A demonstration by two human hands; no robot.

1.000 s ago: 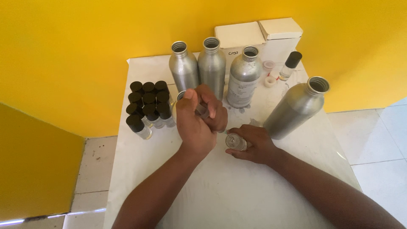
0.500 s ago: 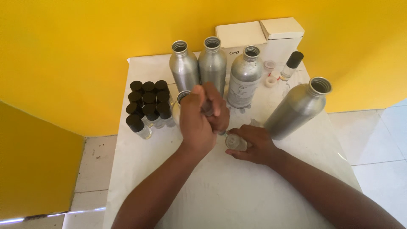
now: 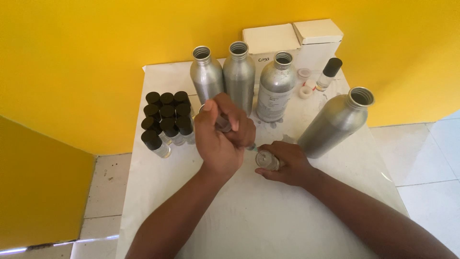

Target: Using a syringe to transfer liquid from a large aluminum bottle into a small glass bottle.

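My left hand (image 3: 221, 139) grips a clear syringe (image 3: 224, 123), tilted down to the right, with its tip close to the mouth of a small clear glass bottle (image 3: 267, 159). My right hand (image 3: 286, 164) holds that small bottle upright on the white table (image 3: 249, 216). The syringe's body is mostly hidden by my fingers. Just behind my hands stand three open aluminium bottles (image 3: 239, 76) in a row. A fourth aluminium bottle (image 3: 335, 123) stands to the right of my right hand.
Several small glass bottles with black caps (image 3: 166, 119) are grouped at the left of the table. At the back are two white boxes (image 3: 292, 38), a single black-capped bottle (image 3: 328, 73) and small white caps (image 3: 304, 91). Yellow walls enclose the table; tiled floor lies on both sides.
My left hand has tipped the syringe slightly lower toward the small bottle. My right hand and the bottle stay in place.
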